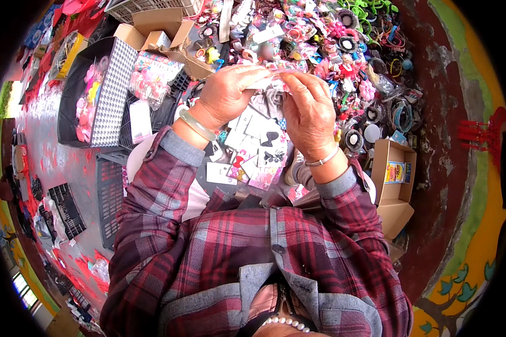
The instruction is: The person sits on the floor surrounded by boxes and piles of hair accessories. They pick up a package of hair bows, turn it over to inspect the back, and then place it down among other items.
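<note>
Between my raised hands is a small clear plastic packet with something pale in it that I cannot make out. My left hand pinches it from the left, its fingers pressed together. On the other side my right hand closes thumb and fingers on the packet's right edge. Below the hands lie several white cards, some bearing bows. A black bow on a card and a pink card are among them.
A big heap of packaged hair accessories spreads ahead. To the left stand a houndstooth-sided box, an opened carton and a black plastic crate. An open cardboard box is at the right, near a worn dark red floor strip.
</note>
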A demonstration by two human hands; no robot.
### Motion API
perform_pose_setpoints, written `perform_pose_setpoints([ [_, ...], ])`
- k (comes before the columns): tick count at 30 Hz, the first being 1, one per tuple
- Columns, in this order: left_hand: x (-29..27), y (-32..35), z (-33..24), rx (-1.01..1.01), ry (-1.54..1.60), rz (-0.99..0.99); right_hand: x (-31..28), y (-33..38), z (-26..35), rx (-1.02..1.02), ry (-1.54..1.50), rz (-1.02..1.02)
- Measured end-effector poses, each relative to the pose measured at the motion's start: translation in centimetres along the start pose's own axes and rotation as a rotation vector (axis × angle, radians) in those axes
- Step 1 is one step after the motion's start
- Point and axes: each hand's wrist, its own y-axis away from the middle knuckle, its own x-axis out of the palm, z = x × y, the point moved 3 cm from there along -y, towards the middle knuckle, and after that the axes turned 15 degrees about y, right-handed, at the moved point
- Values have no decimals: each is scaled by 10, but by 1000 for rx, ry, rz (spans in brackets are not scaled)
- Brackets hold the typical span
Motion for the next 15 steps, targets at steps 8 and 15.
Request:
perform_pose_setpoints([
  [8,-9,-5,-13,305,-332,-71,-6,5,5,-34,91,-4],
  [15,-13,-5,-22,291,-366,-117,3,12,12,144,-117,76],
])
